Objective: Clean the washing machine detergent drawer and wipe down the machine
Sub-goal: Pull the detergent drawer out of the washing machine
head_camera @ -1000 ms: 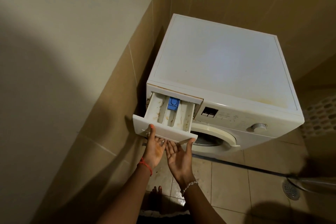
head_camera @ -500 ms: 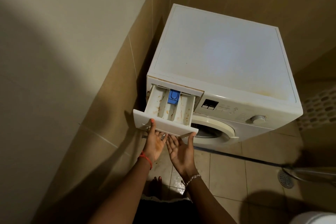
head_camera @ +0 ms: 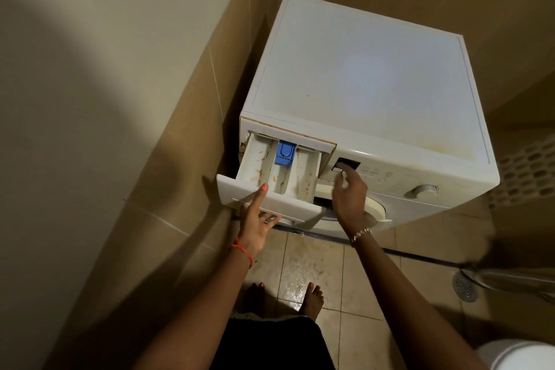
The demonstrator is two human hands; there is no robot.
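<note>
Three compartments in the drawer (head_camera: 288, 211), pulled out at the machine's (head_camera: 360, 75) 8 o'clock corner, hold orange-brown residue. A blue cap (head_camera: 285, 153) sits at the middle one's 12 o'clock end. The left hand (head_camera: 255, 224) has a pinching grip on the drawer front, thumb on top. The right hand (head_camera: 350, 198), at the drawer's 3 o'clock, has a loose grip on nothing visible. Yanked one-handed, the drawer may jam or drop.
</note>
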